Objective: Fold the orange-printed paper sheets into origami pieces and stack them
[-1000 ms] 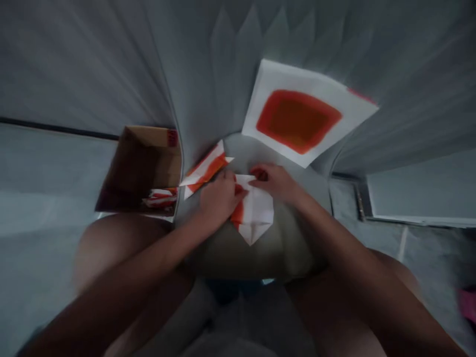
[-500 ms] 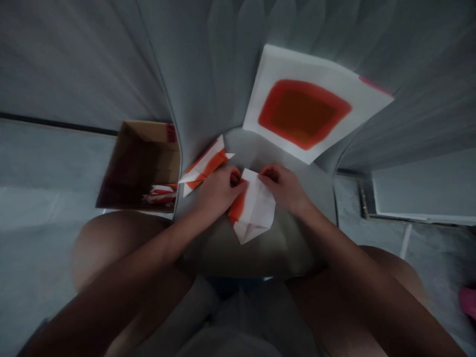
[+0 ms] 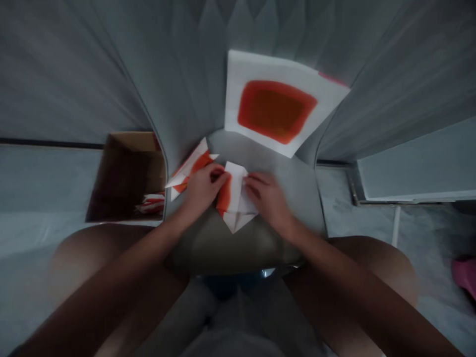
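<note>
On the grey seat between my legs lies a partly folded sheet of white and orange paper (image 3: pixel 235 193), its pointed end toward me. My left hand (image 3: pixel 204 187) pinches the left edge of this paper between thumb and fingers. At its upper right edge, my right hand (image 3: pixel 266 196) has its fingers closed on the paper. A folded white and orange paper piece (image 3: pixel 191 166) lies just beyond my left hand, partly hidden by it. Farther off, a stack of white paper sheets (image 3: pixel 256 139) with a large orange patch rests on the seat and leans against its back.
An open cardboard box (image 3: pixel 100 198) stands on the floor at the left, with several folded red and white paper pieces (image 3: pixel 151 202) inside. To the right are a pale panel (image 3: pixel 416 168) and a pink object (image 3: pixel 464 276). A grey curtain-like surface (image 3: pixel 59 69) hangs behind.
My view has shifted, so the seat and papers appear farther left. My right hand has slid down the paper's right side, and its right flap now lies more under my fingers.
</note>
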The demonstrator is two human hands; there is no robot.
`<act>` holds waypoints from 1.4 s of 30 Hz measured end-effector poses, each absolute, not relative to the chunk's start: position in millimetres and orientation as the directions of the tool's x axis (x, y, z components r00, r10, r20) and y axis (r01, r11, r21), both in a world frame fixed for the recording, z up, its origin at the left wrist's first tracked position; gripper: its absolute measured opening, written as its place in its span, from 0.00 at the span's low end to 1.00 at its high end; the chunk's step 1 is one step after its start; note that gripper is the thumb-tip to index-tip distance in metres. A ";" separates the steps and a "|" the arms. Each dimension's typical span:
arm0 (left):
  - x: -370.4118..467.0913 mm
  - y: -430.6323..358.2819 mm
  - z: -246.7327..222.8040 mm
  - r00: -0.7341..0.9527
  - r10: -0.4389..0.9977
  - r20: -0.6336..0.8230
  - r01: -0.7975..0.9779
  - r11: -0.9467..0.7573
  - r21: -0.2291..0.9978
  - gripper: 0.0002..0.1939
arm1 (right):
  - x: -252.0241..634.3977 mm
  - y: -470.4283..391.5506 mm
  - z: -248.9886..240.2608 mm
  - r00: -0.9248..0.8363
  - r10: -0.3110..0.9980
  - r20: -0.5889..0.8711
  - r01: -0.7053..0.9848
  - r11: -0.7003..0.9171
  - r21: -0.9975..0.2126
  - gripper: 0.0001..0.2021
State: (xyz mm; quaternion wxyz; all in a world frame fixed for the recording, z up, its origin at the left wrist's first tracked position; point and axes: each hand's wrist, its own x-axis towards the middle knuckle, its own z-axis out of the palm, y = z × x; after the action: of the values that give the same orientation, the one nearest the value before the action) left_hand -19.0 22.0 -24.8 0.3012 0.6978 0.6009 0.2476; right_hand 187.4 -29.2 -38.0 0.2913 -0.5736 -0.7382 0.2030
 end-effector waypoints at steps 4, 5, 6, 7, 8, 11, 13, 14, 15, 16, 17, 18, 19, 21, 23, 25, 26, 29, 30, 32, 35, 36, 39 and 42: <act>-18.0 27.9 -27.1 0.142 0.990 0.005 0.738 -0.109 0.666 0.07 | 180.4 -32.2 -42.7 -0.228 0.957 0.178 0.777 0.289 -0.560 0.15; -17.7 28.8 -27.8 0.145 0.989 0.021 0.751 -0.124 0.649 0.07 | 179.8 -32.0 -43.5 -0.223 0.959 0.175 0.784 0.283 -0.553 0.16; -17.4 29.4 -28.5 0.153 0.987 0.040 0.757 -0.143 0.638 0.07 | 179.7 -31.7 -44.1 -0.224 0.959 0.173 0.788 0.283 -0.547 0.16; -17.2 30.0 -29.0 0.167 0.985 0.054 0.754 -0.163 0.636 0.07 | 179.8 -31.4 -44.4 -0.230 0.958 0.172 0.792 0.287 -0.539 0.16; -17.1 30.6 -29.3 0.185 0.981 0.064 0.747 -0.183 0.640 0.07 | 179.9 -31.0 -44.4 -0.238 0.956 0.169 0.796 0.292 -0.530 0.16; -17.5 32.8 -28.2 0.244 0.967 0.078 0.714 -0.234 0.660 0.09 | 180.1 -28.8 -43.5 -0.256 0.955 0.152 0.815 0.298 -0.496 0.16; -17.8 34.0 -26.6 0.275 0.957 0.090 0.686 -0.261 0.679 0.09 | 180.0 -26.3 -43.3 -0.270 0.953 0.137 0.830 0.303 -0.468 0.17; -18.0 34.4 -26.1 0.285 0.954 0.097 0.671 -0.271 0.690 0.08 | 180.1 -25.0 -43.5 -0.282 0.950 0.132 0.835 0.310 -0.455 0.17; -18.2 34.8 -26.0 0.291 0.951 0.100 0.656 -0.275 0.703 0.08 | 180.2 -23.8 -43.9 -0.294 0.947 0.128 0.837 0.320 -0.444 0.17; -18.4 35.1 -26.4 0.286 0.953 0.096 0.641 -0.265 0.720 0.08 | 180.3 -22.9 -44.6 -0.307 0.943 0.127 0.837 0.331 -0.436 0.17; -18.5 35.6 -27.2 0.270 0.960 0.080 0.627 -0.238 0.742 0.09 | 180.4 -22.4 -45.4 -0.317 0.940 0.129 0.835 0.341 -0.432 0.17; -18.6 36.3 -28.3 0.247 0.968 0.048 0.614 -0.195 0.765 0.11 | 180.5 -22.3 -46.3 -0.323 0.937 0.134 0.832 0.349 -0.431 0.17; -18.4 37.3 -29.5 0.225 0.974 0.008 0.602 -0.145 0.785 0.12 | 180.5 -22.5 -47.3 -0.324 0.935 0.141 0.831 0.353 -0.430 0.17; -17.3 39.5 -31.3 0.183 0.982 -0.056 0.594 -0.065 0.802 0.13 | 180.0 -23.8 -49.3 -0.314 0.937 0.156 0.832 0.350 -0.430 0.17; -15.0 41.4 -31.2 0.162 0.985 -0.061 0.631 -0.056 0.774 0.09 | 179.1 -25.4 -50.6 -0.301 0.940 0.161 0.837 0.341 -0.428 0.18; -12.4 42.2 -29.5 0.148 0.988 -0.031 0.677 -0.078 0.731 0.07 | 178.0 -26.3 -51.0 -0.292 0.944 0.154 0.844 0.330 -0.422 0.18; -11.5 42.0 -28.4 0.148 0.989 -0.018 0.691 -0.090 0.717 0.06 | 177.6 -26.5 -50.9 -0.292 0.945 0.149 0.848 0.328 -0.416 0.18; -11.4 39.8 -26.5 0.173 0.984 0.038 0.697 -0.149 0.702 0.06 | 176.8 -26.4 -50.5 -0.291 0.946 0.144 0.855 0.325 -0.404 0.18; -12.2 38.7 -26.4 0.189 0.980 0.062 0.695 -0.178 0.697 0.06 | 176.7 -26.3 -50.5 -0.292 0.945 0.148 0.855 0.327 -0.402 0.18; -14.6 36.3 -27.0 0.224 0.971 0.089 0.685 -0.222 0.694 0.07 | 176.7 -26.5 -51.0 -0.294 0.942 0.162 0.853 0.335 -0.399 0.18; -18.8 33.2 -28.1 0.252 0.966 0.051 0.627 -0.204 0.752 0.06 | 177.1 -27.0 -52.4 -0.297 0.938 0.179 0.848 0.345 -0.403 0.18; -19.8 32.6 -28.4 0.256 0.966 0.033 0.604 -0.187 0.775 0.06 | 177.2 -27.2 -52.9 -0.297 0.938 0.180 0.845 0.346 -0.409 0.18; -21.4 32.3 -29.0 0.274 0.962 0.023 0.568 -0.181 0.803 0.05 | 177.5 -27.3 -53.3 -0.295 0.940 0.174 0.839 0.341 -0.423 0.18; -20.7 34.2 -29.7 0.282 0.959 0.035 0.607 -0.206 0.768 0.10 | 177.5 -27.1 -52.4 -0.290 0.942 0.169 0.846 0.334 -0.415 0.18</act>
State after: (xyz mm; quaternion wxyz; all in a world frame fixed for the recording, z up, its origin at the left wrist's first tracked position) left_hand -20.7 34.2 -29.7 0.3301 0.7294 0.5366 0.2667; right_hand 177.5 -27.1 -52.4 0.1941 -0.5635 -0.7934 0.1234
